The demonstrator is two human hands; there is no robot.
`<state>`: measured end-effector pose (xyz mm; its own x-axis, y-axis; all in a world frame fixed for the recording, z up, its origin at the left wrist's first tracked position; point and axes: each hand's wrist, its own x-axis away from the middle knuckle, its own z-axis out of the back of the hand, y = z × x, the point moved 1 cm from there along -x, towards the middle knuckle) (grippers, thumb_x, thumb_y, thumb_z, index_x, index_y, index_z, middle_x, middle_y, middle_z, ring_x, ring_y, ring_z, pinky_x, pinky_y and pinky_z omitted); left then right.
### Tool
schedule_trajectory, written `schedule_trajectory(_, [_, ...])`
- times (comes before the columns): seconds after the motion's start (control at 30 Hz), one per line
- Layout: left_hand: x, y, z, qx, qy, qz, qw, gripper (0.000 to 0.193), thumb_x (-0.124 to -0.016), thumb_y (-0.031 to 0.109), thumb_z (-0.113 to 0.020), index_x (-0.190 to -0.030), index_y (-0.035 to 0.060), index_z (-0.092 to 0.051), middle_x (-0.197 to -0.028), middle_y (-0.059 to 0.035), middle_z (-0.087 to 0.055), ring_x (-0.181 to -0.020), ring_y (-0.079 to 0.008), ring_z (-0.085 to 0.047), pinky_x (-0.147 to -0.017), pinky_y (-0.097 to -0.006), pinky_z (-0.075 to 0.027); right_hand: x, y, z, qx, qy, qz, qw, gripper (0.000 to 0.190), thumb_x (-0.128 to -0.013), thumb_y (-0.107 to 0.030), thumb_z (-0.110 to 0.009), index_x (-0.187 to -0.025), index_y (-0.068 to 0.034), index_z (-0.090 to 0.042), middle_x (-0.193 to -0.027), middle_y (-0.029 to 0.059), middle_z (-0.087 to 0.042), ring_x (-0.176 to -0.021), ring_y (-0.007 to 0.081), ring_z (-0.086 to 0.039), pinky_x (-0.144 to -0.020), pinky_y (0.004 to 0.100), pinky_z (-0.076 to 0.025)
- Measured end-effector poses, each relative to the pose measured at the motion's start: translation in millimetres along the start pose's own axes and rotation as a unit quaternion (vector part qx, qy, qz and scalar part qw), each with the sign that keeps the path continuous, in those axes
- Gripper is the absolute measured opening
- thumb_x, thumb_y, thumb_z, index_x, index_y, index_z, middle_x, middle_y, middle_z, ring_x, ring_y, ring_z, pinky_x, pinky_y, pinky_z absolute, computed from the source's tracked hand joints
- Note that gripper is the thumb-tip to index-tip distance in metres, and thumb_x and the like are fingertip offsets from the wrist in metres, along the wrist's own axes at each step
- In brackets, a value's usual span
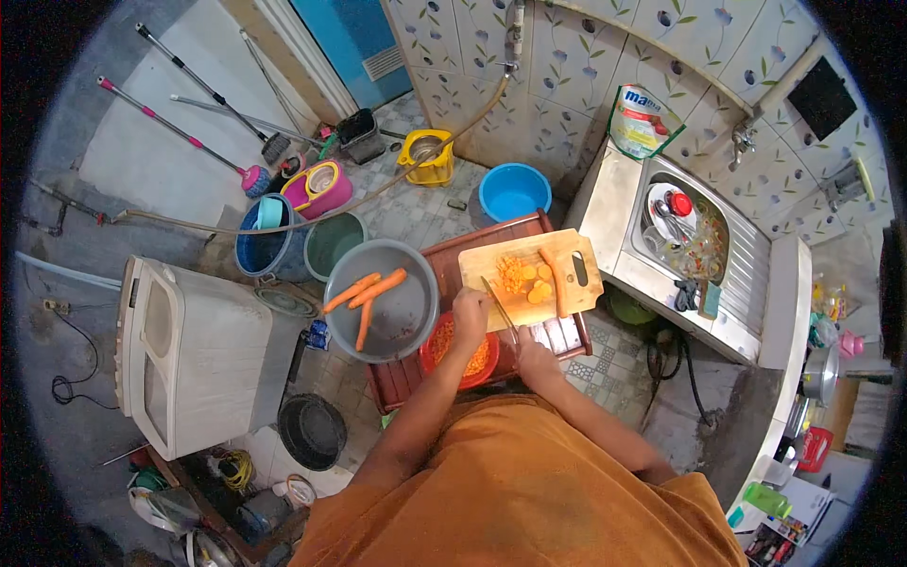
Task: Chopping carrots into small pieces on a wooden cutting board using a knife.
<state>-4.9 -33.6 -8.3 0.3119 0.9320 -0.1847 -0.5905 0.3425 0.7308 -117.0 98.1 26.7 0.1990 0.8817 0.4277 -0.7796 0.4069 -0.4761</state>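
My right hand (536,360) is shut on the handle of a kitchen knife (500,303), whose blade slants up and left over the near left part of the wooden cutting board (473,261). Close to the blade, my left hand (470,317) has its fingers curled at the board's lower left corner; whether they hold anything is hidden. Diced carrot (509,272) lies on the board beside several carrot slices (540,290). Right of these rests a long piece of carrot (554,283). Under my left forearm, a red bowl (424,354) contains more diced carrot (476,358).
Three whole carrots (379,287) lie in a grey basin (418,329) at left. The board and bowl rest on a low reddish-brown wooden table (453,266). A sink (655,244) holding dishes stands at right, a blue basin (515,193) beyond the table, a washing machine (205,361) at left.
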Motion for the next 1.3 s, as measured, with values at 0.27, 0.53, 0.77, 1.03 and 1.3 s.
schedule_trajectory(0.27, [0.0, 7.6, 2.5, 0.023, -0.003, 0.011, 1.0, 0.009, -0.072, 0.004, -0.066, -0.072, -0.0045, -0.064, -0.075, -0.0218, -0.058, -0.074, -0.0389, -0.058, -0.068, -0.0449, -0.046, -10.1, 7.7, -6.5, 0.019, 0.071, 0.059, 0.996, 0.019, -0.091, -0.012, -0.043, -0.108, -0.004, -0.039, -0.077, 0.0278, -0.063, -0.076, 0.0432, -0.064, -0.064, 0.0529, -0.05])
schedule_trajectory(0.53, [2.9, 9.7, 4.1, 0.02, 0.004, 0.03, 0.999, 0.008, -0.076, 0.004, -0.061, -0.075, -0.004, -0.064, -0.076, -0.0224, -0.059, -0.077, -0.039, -0.058, -0.07, -0.0452, -0.046, -36.4, 3.1, 13.2, -0.02, 0.028, 0.048, 0.998, 0.026, -0.092, -0.024, -0.045, -0.106, -0.003, -0.039, -0.072, 0.0296, -0.06, -0.071, 0.0478, -0.06, -0.063, 0.0554, -0.048])
schedule_trajectory(0.77, [6.4, 15.3, 8.5, 0.021, 0.024, 0.042, 0.999, 0.013, -0.078, 0.004, -0.055, -0.078, -0.0044, -0.065, -0.079, -0.0235, -0.061, -0.08, -0.0395, -0.058, -0.074, -0.0446, -0.047, -18.2, -20.6, 37.0, -0.01, -0.003, 0.034, 0.999, 0.019, -0.092, -0.019, -0.042, -0.103, -0.003, -0.044, -0.079, 0.0279, -0.063, -0.079, 0.0425, -0.064, -0.067, 0.053, -0.05])
schedule_trajectory(1.03, [8.6, 13.7, 9.9, 0.036, 0.035, 0.025, 0.998, 0.011, -0.077, 0.004, -0.058, -0.075, -0.0049, -0.064, -0.076, -0.0234, -0.06, -0.077, -0.0391, -0.059, -0.071, -0.0459, -0.047, -7.1, -19.0, 15.9, 0.024, -0.048, -0.013, 0.998, 0.019, -0.091, -0.013, -0.04, -0.106, -0.002, -0.043, -0.102, 0.0279, -0.061, -0.09, 0.0398, -0.064, -0.079, 0.0469, -0.05])
schedule_trajectory(1.3, [8.5, 14.5, 11.7, 0.032, -0.004, 0.024, 0.999, 0.009, -0.073, 0.003, -0.061, -0.072, -0.005, -0.063, -0.075, -0.0218, -0.059, -0.075, -0.0379, -0.058, -0.069, -0.044, -0.047, -3.8, -7.9, -13.9, -0.031, 0.087, 0.064, 0.994, 0.011, -0.092, -0.009, -0.035, -0.1, -0.004, -0.04, -0.091, 0.0271, -0.06, -0.084, 0.0451, -0.061, -0.069, 0.0527, -0.049])
